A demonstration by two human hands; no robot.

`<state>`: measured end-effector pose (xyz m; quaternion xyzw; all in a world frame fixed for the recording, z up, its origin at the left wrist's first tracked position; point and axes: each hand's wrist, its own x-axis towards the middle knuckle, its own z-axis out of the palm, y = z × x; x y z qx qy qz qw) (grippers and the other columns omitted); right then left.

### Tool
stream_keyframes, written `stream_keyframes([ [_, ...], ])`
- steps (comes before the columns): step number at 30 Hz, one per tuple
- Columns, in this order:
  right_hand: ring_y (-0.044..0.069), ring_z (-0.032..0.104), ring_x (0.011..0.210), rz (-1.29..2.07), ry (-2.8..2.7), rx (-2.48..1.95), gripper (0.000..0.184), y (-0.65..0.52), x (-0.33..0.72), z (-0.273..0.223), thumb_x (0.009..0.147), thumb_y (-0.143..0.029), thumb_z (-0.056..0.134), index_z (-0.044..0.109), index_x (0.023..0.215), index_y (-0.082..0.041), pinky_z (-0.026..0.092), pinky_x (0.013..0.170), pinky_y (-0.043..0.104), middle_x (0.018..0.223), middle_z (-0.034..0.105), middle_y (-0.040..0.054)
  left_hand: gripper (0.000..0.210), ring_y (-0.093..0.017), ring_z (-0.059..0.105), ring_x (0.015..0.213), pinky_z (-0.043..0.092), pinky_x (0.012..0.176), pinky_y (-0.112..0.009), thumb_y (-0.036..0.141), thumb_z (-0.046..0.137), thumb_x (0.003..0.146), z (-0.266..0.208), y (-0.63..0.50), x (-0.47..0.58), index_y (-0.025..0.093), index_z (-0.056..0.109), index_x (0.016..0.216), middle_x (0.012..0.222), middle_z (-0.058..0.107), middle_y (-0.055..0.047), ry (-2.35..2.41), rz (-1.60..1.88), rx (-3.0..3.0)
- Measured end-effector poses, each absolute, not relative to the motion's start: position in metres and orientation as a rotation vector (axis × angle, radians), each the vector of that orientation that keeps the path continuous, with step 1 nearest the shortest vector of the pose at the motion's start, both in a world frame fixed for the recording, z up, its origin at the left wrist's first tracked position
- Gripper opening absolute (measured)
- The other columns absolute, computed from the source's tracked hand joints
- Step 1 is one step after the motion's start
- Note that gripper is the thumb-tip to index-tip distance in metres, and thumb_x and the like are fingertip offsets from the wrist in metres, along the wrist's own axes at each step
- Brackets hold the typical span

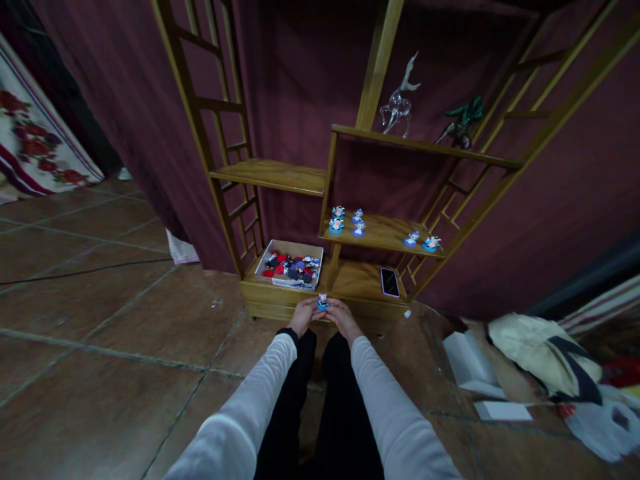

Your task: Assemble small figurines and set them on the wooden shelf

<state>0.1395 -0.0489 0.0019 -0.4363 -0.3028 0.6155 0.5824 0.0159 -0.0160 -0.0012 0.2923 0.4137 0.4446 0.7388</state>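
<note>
Figurine [323, 302] pinched near its base in a two-handed grip, left hand [303, 316] at 8 o'clock, right hand [344, 316] at 4, box [284, 283] at 11; risk: light hold on small base slips, dropping it floorward.

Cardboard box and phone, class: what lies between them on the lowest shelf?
In the head view, a wooden post stands between the cardboard box and the phone, with a stretch of shelf board between post and phone.
</note>
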Motion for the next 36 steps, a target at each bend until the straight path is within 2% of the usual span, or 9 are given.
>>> stream_keyframes([
  [7, 0.018, 0.064, 0.084, 1.425, -0.646, -1.016, 0.030, -0.041, 0.139, -0.004, 0.054, -0.022, 0.068, 0.065, 0.084, -0.019, 0.048, 0.081, 0.034, 0.087, 0.070, 0.0028, 0.029, -0.012, 0.064, 0.069, 0.052, 0.067, -0.022, 0.010, 0.070, 0.063, -0.001, -0.012, 0.018, 0.012, 0.066, 0.091, 0.083, 0.068, -0.008, 0.870, 0.978, 0.673],
  [11, 0.018, 0.063, 0.085, 1.426, -0.653, -1.028, 0.030, -0.037, 0.136, -0.008, 0.055, -0.021, 0.067, 0.066, 0.085, -0.020, 0.048, 0.082, 0.033, 0.087, 0.070, 0.0028, 0.031, -0.010, 0.063, 0.068, 0.050, 0.066, -0.020, 0.009, 0.072, 0.058, -0.004, -0.010, 0.018, 0.013, 0.067, 0.089, 0.079, 0.068, -0.006, 0.867, 0.993, 0.684],
  [22, 0.020, 0.062, 0.086, 1.410, -0.655, -1.020, 0.028, -0.036, 0.138, -0.010, 0.054, -0.021, 0.068, 0.065, 0.082, -0.020, 0.047, 0.083, 0.035, 0.086, 0.069, 0.0029, 0.030, -0.009, 0.061, 0.064, 0.049, 0.061, -0.018, 0.006, 0.072, 0.057, -0.008, -0.008, 0.021, 0.012, 0.066, 0.086, 0.078, 0.067, -0.005, 0.886, 0.996, 0.669],
  [36, 0.018, 0.063, 0.078, 1.445, -0.686, -1.042, 0.033, -0.038, 0.138, -0.011, 0.051, -0.022, 0.071, 0.063, 0.083, -0.018, 0.048, 0.076, 0.034, 0.080, 0.067, 0.0025, 0.030, -0.007, 0.057, 0.054, 0.046, 0.051, -0.015, 0.004, 0.070, 0.057, -0.013, -0.009, 0.022, 0.011, 0.064, 0.085, 0.068, 0.064, -0.002, 0.901, 1.032, 0.760],
])
